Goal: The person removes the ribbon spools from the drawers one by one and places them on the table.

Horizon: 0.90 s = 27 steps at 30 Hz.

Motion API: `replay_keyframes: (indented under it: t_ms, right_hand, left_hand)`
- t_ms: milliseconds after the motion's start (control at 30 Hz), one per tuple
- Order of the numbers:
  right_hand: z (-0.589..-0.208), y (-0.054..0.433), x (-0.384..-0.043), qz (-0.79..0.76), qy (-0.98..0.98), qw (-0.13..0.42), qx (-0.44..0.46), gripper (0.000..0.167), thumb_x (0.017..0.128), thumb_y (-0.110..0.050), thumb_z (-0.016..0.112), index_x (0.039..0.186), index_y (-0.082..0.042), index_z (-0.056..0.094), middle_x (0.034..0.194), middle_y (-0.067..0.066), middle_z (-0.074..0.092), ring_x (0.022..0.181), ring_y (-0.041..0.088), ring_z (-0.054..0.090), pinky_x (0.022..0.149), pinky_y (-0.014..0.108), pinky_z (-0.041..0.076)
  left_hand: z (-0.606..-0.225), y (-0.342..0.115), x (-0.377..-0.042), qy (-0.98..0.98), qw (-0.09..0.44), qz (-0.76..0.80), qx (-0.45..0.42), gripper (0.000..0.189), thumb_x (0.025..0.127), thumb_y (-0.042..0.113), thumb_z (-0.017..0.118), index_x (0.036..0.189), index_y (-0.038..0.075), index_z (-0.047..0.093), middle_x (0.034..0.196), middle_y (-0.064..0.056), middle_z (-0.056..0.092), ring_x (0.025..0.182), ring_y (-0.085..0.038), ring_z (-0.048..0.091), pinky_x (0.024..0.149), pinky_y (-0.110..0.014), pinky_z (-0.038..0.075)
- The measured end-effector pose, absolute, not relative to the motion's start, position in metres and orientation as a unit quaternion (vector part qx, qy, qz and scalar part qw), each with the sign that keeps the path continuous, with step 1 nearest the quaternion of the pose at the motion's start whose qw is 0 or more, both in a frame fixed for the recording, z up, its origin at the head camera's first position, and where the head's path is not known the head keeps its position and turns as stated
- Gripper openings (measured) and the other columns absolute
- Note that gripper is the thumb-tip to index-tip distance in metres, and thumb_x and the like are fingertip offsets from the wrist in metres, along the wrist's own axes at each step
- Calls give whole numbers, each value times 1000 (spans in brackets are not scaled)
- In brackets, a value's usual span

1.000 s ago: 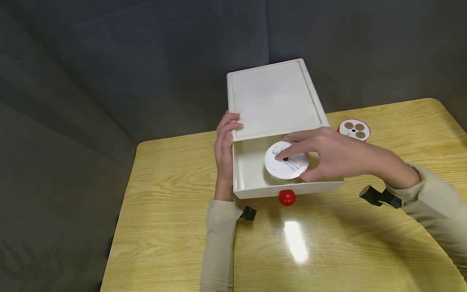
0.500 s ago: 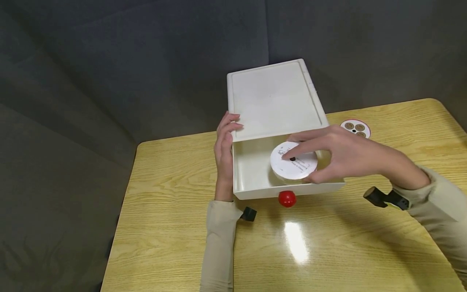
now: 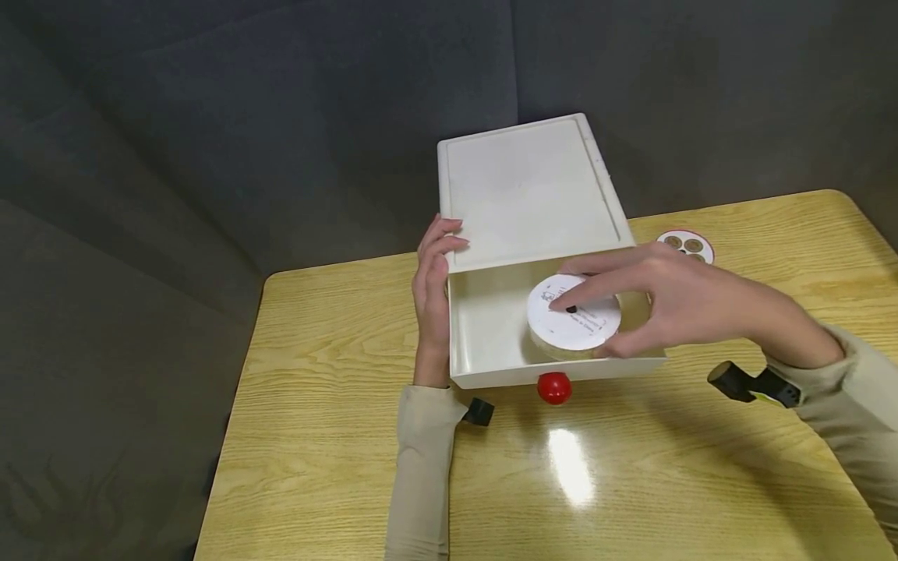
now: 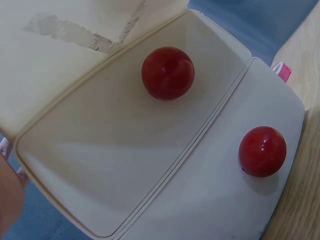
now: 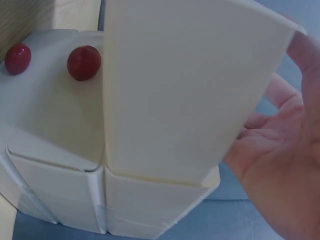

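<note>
A white cabinet (image 3: pixel 522 191) stands toward the back of the table with its top drawer (image 3: pixel 484 323) pulled out, a red knob (image 3: pixel 554 387) on its front. Against the cabinet's left side lies my left hand (image 3: pixel 431 300), fingertips resting on the top edge. Inside the drawer, my right hand (image 3: pixel 673 300) grips a white printed spool (image 3: pixel 571 331) with a small centre hole. Its thumb is at the near rim and a finger lies across the top. The right wrist view has the right hand (image 5: pixel 287 135) beside the drawer, but the spool is hidden there.
Another spool (image 3: pixel 691 243), with a red rim and brown circles on its white face, lies right of the cabinet, partly behind my right hand. Red knobs (image 4: pixel 262 151) on the other drawers stick out below. Dark cloth (image 3: pixel 316 140) hangs behind the wooden table (image 3: pixel 337 358).
My right hand and the spool have shifted right inside the drawer. The spool has turned slightly. My left hand stays in place on the cabinet.
</note>
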State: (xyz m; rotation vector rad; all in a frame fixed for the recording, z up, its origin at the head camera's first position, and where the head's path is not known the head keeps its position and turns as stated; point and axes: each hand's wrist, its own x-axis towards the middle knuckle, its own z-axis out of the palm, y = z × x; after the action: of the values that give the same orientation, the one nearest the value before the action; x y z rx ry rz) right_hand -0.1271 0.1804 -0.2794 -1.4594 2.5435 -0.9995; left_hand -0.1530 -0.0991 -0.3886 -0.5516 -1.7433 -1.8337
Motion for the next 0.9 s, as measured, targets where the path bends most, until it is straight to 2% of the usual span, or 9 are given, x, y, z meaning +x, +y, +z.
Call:
replay_keyframes:
  t_ms: [167, 200, 300, 433, 600, 767, 900]
  right_hand:
    - [-278, 189, -129, -341, 818, -26, -463, 63, 59, -15, 94, 119, -26, 78, 134, 15, 67, 104, 30, 72, 86, 6, 43]
    - [-277, 191, -129, -347, 818, -35, -458, 64, 57, -13, 94, 119, -26, 78, 134, 15, 67, 115, 35, 68, 93, 8, 43]
    - [-275, 196, -129, -365, 817, -59, -443, 65, 55, -6, 92, 117, -23, 79, 134, 14, 68, 124, 19, 64, 83, 7, 45]
    - [-271, 202, -129, -390, 806, -101, -434, 63, 53, 1, 88, 113, -17, 80, 136, 4, 67, 126, -1, 57, 73, 9, 47]
    - [-266, 211, -131, -418, 803, -125, -406, 58, 54, 9, 87, 110, -5, 79, 134, -6, 66, 122, 4, 62, 83, 12, 47]
    - [-269, 222, -139, -483, 779, -159, -367, 45, 67, 3, 90, 110, 8, 75, 127, -5, 70, 117, 9, 64, 96, 15, 46]
    - [-275, 235, -149, -497, 785, -189, -319, 45, 68, 10, 87, 110, 13, 72, 124, -5, 71, 122, 13, 63, 103, 18, 47]
  left_hand:
    - [-389, -100, -153, -650, 275, -678, -206, 64, 109, 50, 40, 104, -11, 59, 133, -17, 56, 149, -34, 32, 126, -47, 18]
    - [-389, -101, -153, -651, 276, -677, -207, 64, 109, 50, 40, 104, -12, 59, 133, -18, 56, 149, -34, 32, 126, -47, 18]
    - [-389, -101, -153, -652, 273, -677, -204, 63, 109, 48, 39, 104, -11, 59, 133, -17, 56, 149, -33, 32, 126, -47, 18]
    - [-389, -101, -152, -652, 268, -681, -198, 60, 109, 47, 39, 105, -10, 59, 134, -13, 56, 150, -34, 31, 126, -47, 18]
    - [-389, -101, -152, -652, 266, -682, -197, 59, 108, 45, 39, 105, -10, 59, 134, -10, 56, 150, -32, 31, 126, -46, 18]
    - [-388, -102, -154, -654, 276, -673, -207, 62, 109, 47, 39, 104, -12, 59, 133, -15, 56, 149, -34, 32, 126, -47, 18]
    - [-389, -103, -155, -654, 279, -671, -208, 61, 109, 46, 39, 104, -12, 59, 132, -14, 56, 148, -34, 33, 126, -47, 18]
